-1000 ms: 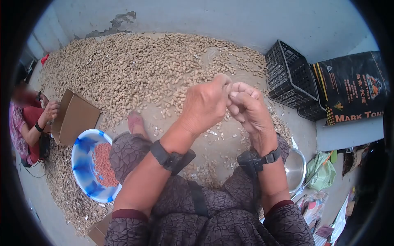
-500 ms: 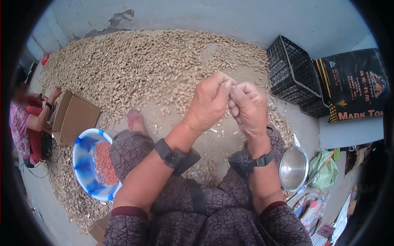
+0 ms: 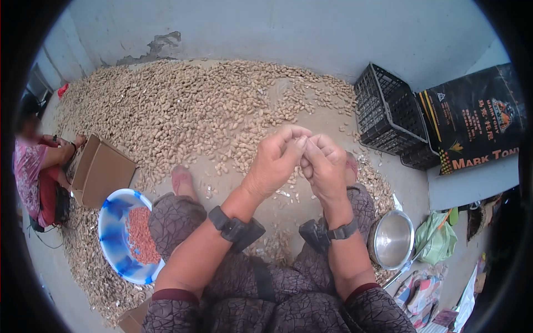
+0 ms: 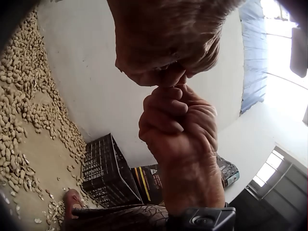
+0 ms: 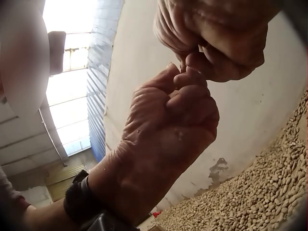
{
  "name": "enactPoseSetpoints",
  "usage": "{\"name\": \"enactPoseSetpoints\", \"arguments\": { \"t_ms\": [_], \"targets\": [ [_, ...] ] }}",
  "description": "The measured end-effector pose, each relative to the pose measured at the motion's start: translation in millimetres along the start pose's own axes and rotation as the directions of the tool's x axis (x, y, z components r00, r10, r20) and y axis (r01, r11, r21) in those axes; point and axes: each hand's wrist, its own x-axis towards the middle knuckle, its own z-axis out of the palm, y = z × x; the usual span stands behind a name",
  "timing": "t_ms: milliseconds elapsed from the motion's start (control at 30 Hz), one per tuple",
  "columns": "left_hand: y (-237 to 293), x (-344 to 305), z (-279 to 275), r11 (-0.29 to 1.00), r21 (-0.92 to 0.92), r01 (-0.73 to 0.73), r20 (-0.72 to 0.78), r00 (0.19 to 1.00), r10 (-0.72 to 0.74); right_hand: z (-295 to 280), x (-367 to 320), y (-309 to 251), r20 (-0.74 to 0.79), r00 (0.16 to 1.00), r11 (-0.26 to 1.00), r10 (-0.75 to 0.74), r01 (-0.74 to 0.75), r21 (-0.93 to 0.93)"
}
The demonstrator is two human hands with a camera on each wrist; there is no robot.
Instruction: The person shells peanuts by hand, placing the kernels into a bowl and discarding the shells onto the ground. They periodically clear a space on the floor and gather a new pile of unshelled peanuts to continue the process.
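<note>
In the head view my left hand [image 3: 275, 161] and right hand [image 3: 323, 166] meet fingertip to fingertip above the floor, between my knees. Both hands have curled fingers, with thumbs pressed against the forefingers. A peanut [image 4: 182, 81], almost wholly hidden, is pinched where the fingertips come together. The left wrist view has the right hand [image 4: 180, 122] below, its fingers folded toward the palm. Beyond the hands spreads a wide heap of unshelled peanuts [image 3: 183, 105]. By my left knee stands a blue and white basin [image 3: 114, 244] with reddish shelled kernels [image 3: 143, 236] inside.
At left a person [image 3: 41, 166] sits by an open cardboard box [image 3: 105, 172]. Empty shells [image 3: 83, 255] lie around the basin. On the right are a black plastic crate [image 3: 388, 114], a black printed sack [image 3: 474, 119], a metal bowl [image 3: 393, 241] and a green bag [image 3: 436, 238].
Both hands have come lower and closer to my body, staying together at the fingertips. The right hand's fingers have curled in more. The person at left has moved an arm behind the box.
</note>
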Motion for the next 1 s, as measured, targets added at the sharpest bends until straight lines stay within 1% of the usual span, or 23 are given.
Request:
{"name": "enactPoseSetpoints", "arguments": {
  "t_ms": [67, 133, 167, 233, 267, 300, 333, 367, 433, 500, 533, 567, 600, 633, 667, 700, 733, 800, 833, 900, 933, 967, 1000],
  "targets": [
    [-4, -1, 0, 0.999, 0.018, -0.047, -0.007, 0.999, 0.047, 1, -1, 0, 0.019, 1.000, 1.000, 0.005, -0.005, 0.010],
    [-4, -3, 2, 0.995, 0.035, -0.088, -0.015, 0.996, 0.089, 6, -3, 1, -0.012, 0.993, 0.988, -0.120, 0.118, -0.099],
    [-2, -5, 4, 0.997, 0.007, -0.071, -0.040, 0.997, 0.071, 8, -4, 1, -0.011, 0.993, 0.988, -0.119, 0.118, -0.099],
    [-2, -6, 7, 0.998, -0.022, -0.052, -0.066, 0.997, 0.051, 11, -5, 1, -0.042, 0.976, 0.961, -0.212, 0.200, -0.190],
    [-3, -5, 9, 0.995, -0.093, -0.029, -0.099, 0.995, 0.020, 12, -5, 1, -0.041, 0.977, 0.962, -0.210, 0.199, -0.190],
    [-5, -5, 10, 0.986, -0.165, -0.008, -0.128, 0.992, -0.013, 13, -5, 1, -0.031, 0.965, 0.934, -0.262, 0.245, -0.260],
    [-7, -5, 11, 0.986, -0.166, -0.007, -0.129, 0.992, -0.015, 14, -5, 2, -0.015, 0.950, 0.899, -0.312, 0.290, -0.328],
    [-10, -4, 12, 0.978, -0.207, 0.002, -0.144, 0.989, -0.032, 14, -5, 4, -0.014, 0.950, 0.899, -0.311, 0.289, -0.328],
    [-12, -3, 14, 0.969, -0.247, 0.011, -0.158, 0.986, -0.052, 13, -4, 9, -0.003, 0.937, 0.848, -0.350, 0.315, -0.426],
    [-13, -2, 16, 0.915, -0.397, 0.074, -0.198, 0.966, -0.164, 17, -4, 8, -0.007, 0.937, 0.864, -0.350, 0.320, -0.389],
    [-14, -3, 15, 0.914, -0.398, 0.074, -0.200, 0.966, -0.165, 19, -4, 7, -0.009, 0.936, 0.878, -0.352, 0.327, -0.350],
    [-15, -3, 11, 0.941, -0.324, 0.093, -0.188, 0.969, -0.161, 18, -5, 6, -0.007, 0.936, 0.878, -0.351, 0.327, -0.349],
    [-14, -3, 9, 0.963, -0.247, 0.111, -0.175, 0.972, -0.157, 17, -4, 4, -0.020, 0.965, 0.935, -0.262, 0.249, -0.254],
    [-14, -3, 10, 0.964, -0.244, 0.109, -0.172, 0.973, -0.153, 15, -4, 1, -0.024, 0.985, 0.973, -0.174, 0.168, -0.156],
    [-14, -3, 10, 0.993, -0.109, 0.037, -0.192, 0.980, -0.058, 12, -3, -1, -0.025, 0.984, 0.973, -0.177, 0.171, -0.156],
    [-14, -4, 10, 0.999, 0.027, -0.034, -0.202, 0.979, 0.039, 10, -3, -4, -0.024, 0.992, 0.980, -0.127, 0.122, -0.158],
    [-16, -4, 11, 0.999, 0.026, -0.033, -0.203, 0.978, 0.038, 9, -2, -5, -0.023, 0.997, 0.985, -0.074, 0.069, -0.159],
    [-21, -3, 14, 0.947, 0.208, -0.246, -0.209, 0.934, 0.289, 8, -1, -5, -0.024, 0.996, 0.977, -0.081, 0.075, -0.198],
    [-21, -3, 14, 0.947, 0.208, -0.243, -0.210, 0.935, 0.286, 8, -1, -4, -0.025, 0.996, 0.968, -0.090, 0.082, -0.236],
    [-20, -3, 14, 0.988, 0.037, -0.147, -0.247, 0.957, 0.151, 9, 0, -2, -0.016, 0.992, 0.960, -0.124, 0.115, -0.257],
    [-19, -3, 14, 0.989, 0.035, -0.144, -0.248, 0.957, 0.148, 9, 0, -1, -0.006, 0.987, 0.949, -0.163, 0.155, -0.276],
    [-16, -4, 15, 0.995, -0.087, -0.049, -0.246, 0.969, 0.026, 8, 1, 0, -0.006, 0.987, 0.949, -0.160, 0.152, -0.277],
    [-15, -4, 14, 0.977, -0.208, 0.046, -0.231, 0.968, -0.095, 8, 1, 1, 0.026, 0.964, 0.905, -0.263, 0.256, -0.340]
  ]
}}
